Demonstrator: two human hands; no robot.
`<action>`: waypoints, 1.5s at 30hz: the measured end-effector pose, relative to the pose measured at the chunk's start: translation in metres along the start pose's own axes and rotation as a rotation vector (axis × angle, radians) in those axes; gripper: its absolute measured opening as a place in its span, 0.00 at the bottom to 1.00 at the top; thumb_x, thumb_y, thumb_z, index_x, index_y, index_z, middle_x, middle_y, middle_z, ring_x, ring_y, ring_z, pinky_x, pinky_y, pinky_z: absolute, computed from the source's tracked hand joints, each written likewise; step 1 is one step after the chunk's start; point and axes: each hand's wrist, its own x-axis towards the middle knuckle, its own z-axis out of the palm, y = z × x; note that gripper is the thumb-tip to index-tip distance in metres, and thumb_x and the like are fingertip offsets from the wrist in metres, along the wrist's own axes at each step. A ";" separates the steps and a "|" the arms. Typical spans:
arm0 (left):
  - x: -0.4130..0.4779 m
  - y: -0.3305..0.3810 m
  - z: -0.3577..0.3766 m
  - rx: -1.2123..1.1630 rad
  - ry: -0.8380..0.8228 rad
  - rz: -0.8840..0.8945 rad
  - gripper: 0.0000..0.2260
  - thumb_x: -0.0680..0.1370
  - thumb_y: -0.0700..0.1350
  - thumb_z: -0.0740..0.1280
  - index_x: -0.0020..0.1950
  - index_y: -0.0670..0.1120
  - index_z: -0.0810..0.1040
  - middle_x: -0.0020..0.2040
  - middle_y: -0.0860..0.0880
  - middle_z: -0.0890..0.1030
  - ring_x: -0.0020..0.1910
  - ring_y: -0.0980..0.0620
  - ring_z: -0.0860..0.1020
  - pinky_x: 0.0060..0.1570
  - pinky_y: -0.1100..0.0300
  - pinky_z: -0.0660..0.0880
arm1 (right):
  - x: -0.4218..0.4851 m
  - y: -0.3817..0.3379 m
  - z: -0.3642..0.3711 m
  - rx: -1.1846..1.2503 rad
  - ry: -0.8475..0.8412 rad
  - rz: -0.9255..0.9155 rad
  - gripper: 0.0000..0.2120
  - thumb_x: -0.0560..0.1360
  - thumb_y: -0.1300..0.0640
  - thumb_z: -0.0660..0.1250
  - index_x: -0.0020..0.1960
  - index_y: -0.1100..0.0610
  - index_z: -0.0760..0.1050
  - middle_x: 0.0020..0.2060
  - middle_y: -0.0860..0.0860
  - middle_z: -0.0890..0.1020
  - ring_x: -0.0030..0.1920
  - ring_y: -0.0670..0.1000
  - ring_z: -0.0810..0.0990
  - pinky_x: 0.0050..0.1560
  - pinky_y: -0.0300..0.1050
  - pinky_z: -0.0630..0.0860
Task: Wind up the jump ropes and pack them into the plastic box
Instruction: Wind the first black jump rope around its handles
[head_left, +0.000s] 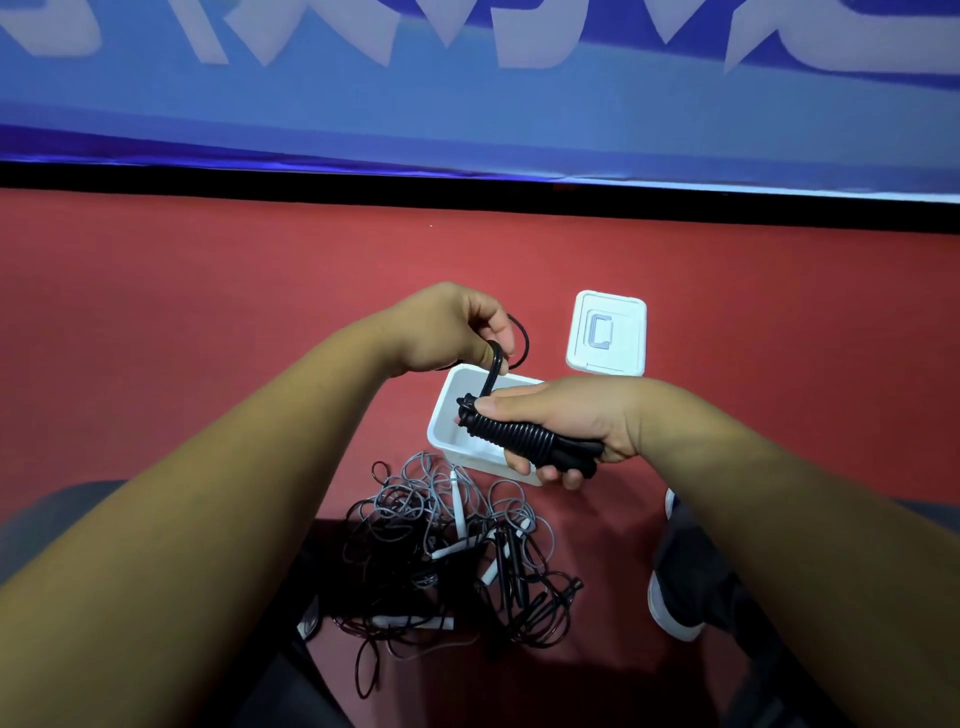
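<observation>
Item 1: black jump rope (519, 434), quantity 1. Its cord is coiled in tight turns round its black handles, making 1 compact bundle. A short length of cord rises free from the bundle's left end. The bundle is held in the air above the near right part of the box, not yet inside it.

Item 2: plastic box (440, 410), quantity 1, white, rectangular, open at the top. It stands on the floor in front of the person. What shows of its inside is bare; the hand and bundle hide the rest.

Item 3: lid (608, 332), quantity 1, white. It lies flat on the floor just beyond the box, to the right, apart from it.

Item 4: pile of loose ropes (441, 551), quantity 1 heap. Black and grey cords lie tangled together just on the near side of the box. At least 4 white handle pieces and some black ones show; the number of ropes cannot be told.

Item 5: hands, quantity 2. The right hand (571, 415) has fingers and thumb wrapped round the bundle. The left hand (447, 332), fingers curled, pinches the free cord, raised above the box's far left corner.

Item 6: surroundings. 1 red floor (208, 312); 1 blue banner (467, 114) with white lettering along the far edge; 1 dark shoe (675, 608) with a white sole at right.
</observation>
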 end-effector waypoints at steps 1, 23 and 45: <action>0.001 0.000 0.001 -0.009 0.019 0.006 0.10 0.73 0.29 0.74 0.49 0.42 0.84 0.44 0.44 0.86 0.31 0.61 0.79 0.31 0.71 0.70 | 0.001 0.001 -0.001 -0.007 0.025 -0.002 0.19 0.80 0.31 0.64 0.56 0.46 0.75 0.36 0.53 0.80 0.30 0.50 0.75 0.29 0.38 0.68; -0.004 -0.003 -0.015 -0.302 -0.055 -0.068 0.16 0.73 0.26 0.74 0.56 0.41 0.82 0.47 0.45 0.86 0.45 0.50 0.84 0.52 0.56 0.82 | 0.005 0.001 -0.024 0.373 0.418 -0.129 0.28 0.76 0.23 0.62 0.63 0.43 0.76 0.46 0.54 0.80 0.34 0.50 0.78 0.36 0.43 0.74; -0.007 0.005 -0.002 -0.362 -0.128 -0.022 0.16 0.88 0.53 0.58 0.54 0.43 0.78 0.39 0.46 0.76 0.32 0.51 0.66 0.33 0.57 0.65 | -0.002 -0.010 -0.028 0.620 0.449 -0.181 0.33 0.73 0.24 0.64 0.49 0.56 0.80 0.34 0.51 0.75 0.28 0.53 0.72 0.33 0.42 0.68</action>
